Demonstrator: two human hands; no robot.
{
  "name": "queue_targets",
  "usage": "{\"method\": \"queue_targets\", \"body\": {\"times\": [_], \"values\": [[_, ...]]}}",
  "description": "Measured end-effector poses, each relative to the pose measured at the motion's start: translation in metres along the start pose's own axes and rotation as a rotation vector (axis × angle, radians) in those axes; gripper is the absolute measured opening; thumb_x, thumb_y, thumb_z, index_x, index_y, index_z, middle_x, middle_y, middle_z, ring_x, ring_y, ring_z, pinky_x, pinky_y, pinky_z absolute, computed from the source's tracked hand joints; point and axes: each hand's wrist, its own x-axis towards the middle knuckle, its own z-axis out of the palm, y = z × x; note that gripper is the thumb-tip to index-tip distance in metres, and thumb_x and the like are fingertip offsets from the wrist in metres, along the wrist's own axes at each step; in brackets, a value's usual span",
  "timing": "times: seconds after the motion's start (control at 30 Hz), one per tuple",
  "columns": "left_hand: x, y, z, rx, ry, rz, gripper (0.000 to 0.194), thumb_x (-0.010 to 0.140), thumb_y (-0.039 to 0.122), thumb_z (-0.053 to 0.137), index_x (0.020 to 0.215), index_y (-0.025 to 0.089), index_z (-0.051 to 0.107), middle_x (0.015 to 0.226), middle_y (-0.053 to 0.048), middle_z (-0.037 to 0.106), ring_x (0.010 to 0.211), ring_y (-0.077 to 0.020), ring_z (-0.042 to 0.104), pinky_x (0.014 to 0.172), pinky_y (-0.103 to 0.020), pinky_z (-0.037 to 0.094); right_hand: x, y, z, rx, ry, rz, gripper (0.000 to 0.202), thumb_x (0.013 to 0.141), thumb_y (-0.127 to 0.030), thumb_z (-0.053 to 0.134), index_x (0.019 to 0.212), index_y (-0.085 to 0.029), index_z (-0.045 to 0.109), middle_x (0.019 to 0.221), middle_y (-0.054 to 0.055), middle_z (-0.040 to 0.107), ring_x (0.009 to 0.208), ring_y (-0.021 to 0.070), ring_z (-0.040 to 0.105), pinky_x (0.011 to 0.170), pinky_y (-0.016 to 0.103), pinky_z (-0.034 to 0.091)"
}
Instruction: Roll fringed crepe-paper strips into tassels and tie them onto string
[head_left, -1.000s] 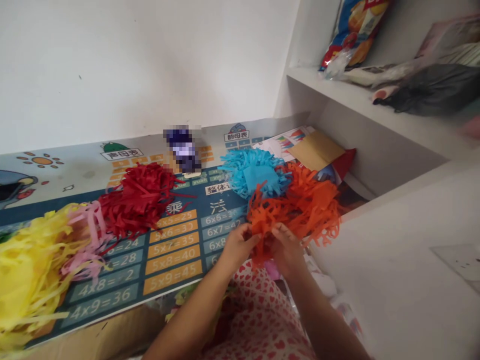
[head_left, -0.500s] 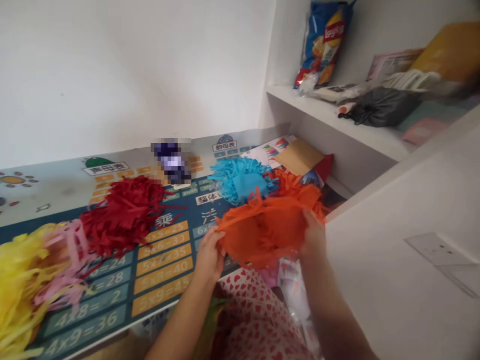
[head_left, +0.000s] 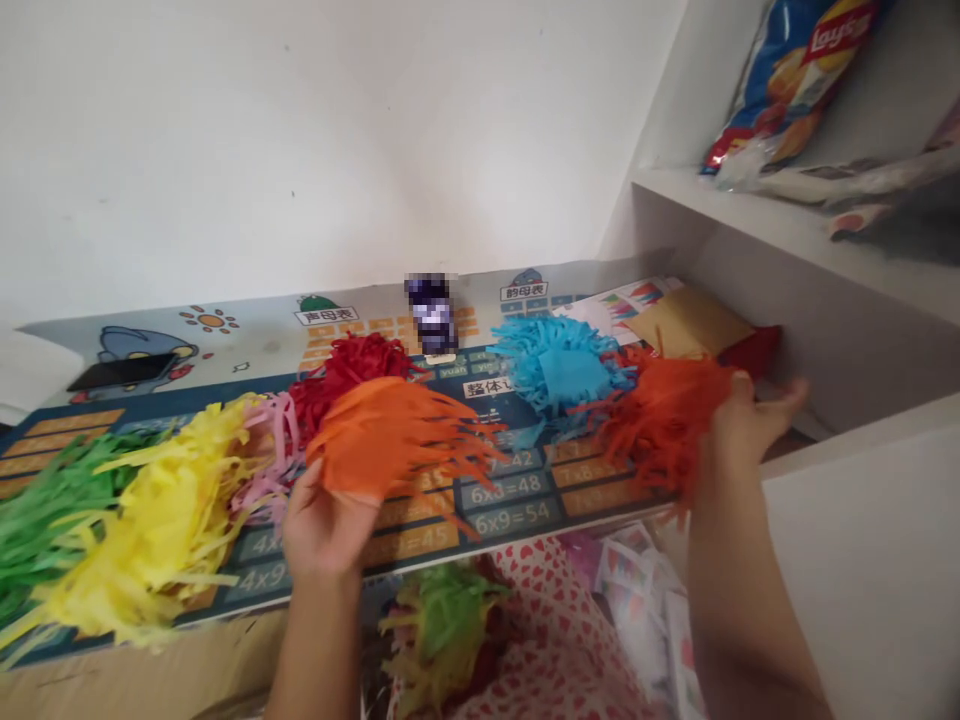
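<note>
An orange fringed tissue-paper bundle [head_left: 375,430] is gripped at its lower left edge by my left hand [head_left: 330,520], its strips spreading to the right. It overlaps a red fringed bundle [head_left: 360,365] in the view. Over at the right, my right hand [head_left: 750,425] is beside a red-orange fringed bundle [head_left: 660,415], with its fingers apart; the hand hides part of that bundle's right edge. Close to it sits a blue fringed bundle [head_left: 574,370]. Pink [head_left: 274,440], yellow [head_left: 172,510] and green [head_left: 82,500] fringed bundles lie on the left.
A printed mat [head_left: 510,490] covers the table. A phone-like dark object [head_left: 124,372] rests at the far left, and a blurred-out object [head_left: 433,315] is near the wall. Papers and an envelope [head_left: 690,325] lie below a shelf [head_left: 750,210]. More green-yellow fringe [head_left: 450,620] is on my lap.
My hands have moved apart. The orange bundle, held by both hands before, has moved left with my left hand; my right hand has let go of it. The view has swung left.
</note>
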Motion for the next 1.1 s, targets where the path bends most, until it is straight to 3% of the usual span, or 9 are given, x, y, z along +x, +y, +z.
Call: {"method": "queue_targets", "body": {"times": [0.07,0.13,0.27,0.33,0.53,0.73,0.9,1.0,1.1], "values": [[-0.007,0.012,-0.003,-0.05,-0.042,0.082,0.042,0.097,0.021,0.035,0.136,0.023,0.052,0.121,-0.007,0.071,0.115,-0.016,0.065,0.105,-0.032,0.047,-0.038,-0.027,-0.005,-0.1,0.085,-0.148,0.049,0.079,-0.025,0.067,0.126,-0.023,0.053,0.153,0.009,0.031,0.147,0.0271,0.017,0.116,0.052,0.026],[-0.015,0.011,-0.002,-0.075,-0.085,0.075,0.043,0.101,0.023,0.031,0.14,0.025,0.047,0.127,-0.006,0.067,0.122,-0.0139,0.06,0.111,-0.033,0.04,-0.094,-0.056,-0.005,-0.154,-0.095,-0.288,0.031,0.089,-0.02,0.055,0.119,-0.027,0.061,0.126,0.007,0.059,0.124,0.0268,0.051,0.109,0.05,0.036],[-0.03,-0.015,0.014,-0.07,-0.163,-0.053,0.045,0.102,0.026,0.029,0.146,0.027,0.04,0.132,-0.006,0.064,0.126,-0.0137,0.057,0.118,-0.038,0.029,-0.214,-0.098,0.019,0.158,-1.316,-0.506,0.027,0.087,-0.016,0.051,0.107,-0.028,0.065,0.103,0.001,0.072,0.096,0.0185,0.067,0.086,0.031,0.054],[-0.038,-0.027,0.024,-0.035,-0.193,-0.115,0.046,0.102,0.027,0.031,0.147,0.027,0.04,0.134,-0.006,0.062,0.128,-0.0149,0.054,0.12,-0.039,0.026,-0.257,-0.108,0.039,0.243,-1.546,-0.478,0.031,0.085,-0.013,0.048,0.11,-0.022,0.065,0.11,0.005,0.071,0.105,0.0174,0.065,0.094,0.03,0.051],[-0.068,-0.045,0.033,0.199,-0.088,0.127,0.04,0.092,0.033,0.056,0.132,0.03,0.057,0.134,-0.005,0.063,0.133,-0.0224,0.05,0.116,-0.043,0.034,-0.295,-0.117,0.096,0.411,-1.224,-0.057,0.039,0.08,-0.012,0.05,0.114,-0.021,0.065,0.121,0.008,0.068,0.115,0.0216,0.062,0.1,0.035,0.05],[-0.068,-0.059,0.017,0.37,0.143,0.336,0.019,0.068,0.029,0.084,0.079,0.021,0.07,0.086,-0.001,0.076,0.094,-0.0205,0.071,0.087,-0.033,0.057,-0.273,-0.095,0.116,0.37,-0.973,0.156,0.034,0.083,-0.024,0.049,0.112,-0.024,0.068,0.112,0.006,0.071,0.113,0.024,0.063,0.095,0.04,0.054],[-0.058,-0.083,0.001,0.262,0.413,0.038,0.014,0.076,0.014,0.075,0.079,0.019,0.063,0.081,0.003,0.073,0.065,-0.0108,0.068,0.071,-0.031,0.06,-0.208,-0.051,0.081,0.119,-0.785,0.135,0.033,0.078,-0.034,0.059,0.107,-0.022,0.068,0.109,0.008,0.071,0.112,0.0272,0.062,0.106,0.05,0.044],[-0.06,-0.098,-0.005,0.229,0.479,-0.087,0.014,0.082,0.005,0.065,0.079,0.018,0.06,0.077,0.002,0.071,0.066,-0.0107,0.068,0.072,-0.032,0.061,-0.16,-0.039,0.044,0.105,-0.464,0.235,0.035,0.083,-0.037,0.056,0.113,-0.02,0.062,0.109,0.008,0.069,0.103,0.0246,0.065,0.099,0.052,0.048],[-0.061,-0.11,-0.007,0.201,0.52,-0.142,0.016,0.084,0.005,0.063,0.076,0.018,0.057,0.072,0.003,0.068,0.069,-0.0116,0.068,0.073,-0.031,0.061,-0.138,-0.05,0.013,0.089,0.007,0.039,0.026,0.084,-0.029,0.058,0.109,-0.023,0.061,0.105,0.004,0.067,0.098,0.0208,0.065,0.095,0.047,0.049]]}}
